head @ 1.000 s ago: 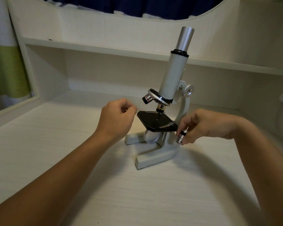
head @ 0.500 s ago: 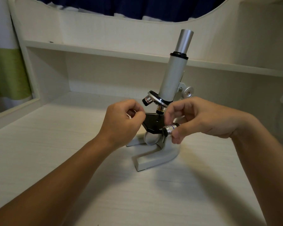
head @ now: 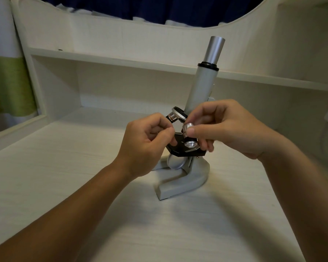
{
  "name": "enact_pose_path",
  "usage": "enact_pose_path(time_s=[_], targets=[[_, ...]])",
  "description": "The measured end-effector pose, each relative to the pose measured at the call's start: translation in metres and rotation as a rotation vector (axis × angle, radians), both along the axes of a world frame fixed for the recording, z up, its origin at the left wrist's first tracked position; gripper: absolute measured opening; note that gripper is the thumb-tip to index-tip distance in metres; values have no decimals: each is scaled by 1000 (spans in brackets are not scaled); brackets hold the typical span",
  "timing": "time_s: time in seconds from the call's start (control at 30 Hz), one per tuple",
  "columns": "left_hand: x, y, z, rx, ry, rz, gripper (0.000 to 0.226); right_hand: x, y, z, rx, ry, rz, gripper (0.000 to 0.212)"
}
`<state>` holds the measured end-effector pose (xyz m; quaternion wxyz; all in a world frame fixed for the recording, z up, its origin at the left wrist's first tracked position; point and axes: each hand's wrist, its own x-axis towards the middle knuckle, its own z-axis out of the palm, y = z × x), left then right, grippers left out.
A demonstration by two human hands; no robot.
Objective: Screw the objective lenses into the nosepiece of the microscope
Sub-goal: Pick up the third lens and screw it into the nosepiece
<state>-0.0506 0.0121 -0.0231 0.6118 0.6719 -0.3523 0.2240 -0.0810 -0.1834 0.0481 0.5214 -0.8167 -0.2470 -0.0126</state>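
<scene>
The right hand (head: 225, 129) pinches a silver lens (head: 187, 128) (grip of thumb and fingers) above the microscope (head: 203, 91) stage (head: 178, 149); the left hand (head: 146, 142) grip is curled closed beside it.

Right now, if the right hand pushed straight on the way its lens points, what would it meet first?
Probably the nosepiece: the right hand grips the loose lens with its top end aimed up just below it, though depth is unclear.
</scene>
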Motion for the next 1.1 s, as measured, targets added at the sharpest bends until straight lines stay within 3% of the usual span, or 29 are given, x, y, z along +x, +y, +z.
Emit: enact_pose_path(time_s=[0.1,0.2,0.37,0.53,0.73,0.87,0.93,1.03,1.1], targets=[[-5,-3,-1,-2,71,-90,24,0,3,-1,91,-42,-53,34],[-6,-6,1,8,217,-192,18,0,5,-3,169,-58,-60,33],[-5,-6,7,-7,458,-344,23,1,4,-5,103,-159,-103,34],[-4,-4,9,-52,447,-281,14,0,-6,-1,57,-223,-91,26],[2,-2,5,-153,392,-113,9,14,-18,-7,529,-488,-314,32],[2,-4,3,-123,356,12,11,32,-20,-22,564,-489,-610,16],[0,-5,1,-79,326,46,13,41,-19,-33,490,-387,-615,26],[0,-7,0,-75,328,66,11,44,-18,-44,395,-254,-500,69],[0,-9,-1,-90,337,73,10,45,-16,-50,297,-210,-439,85]])
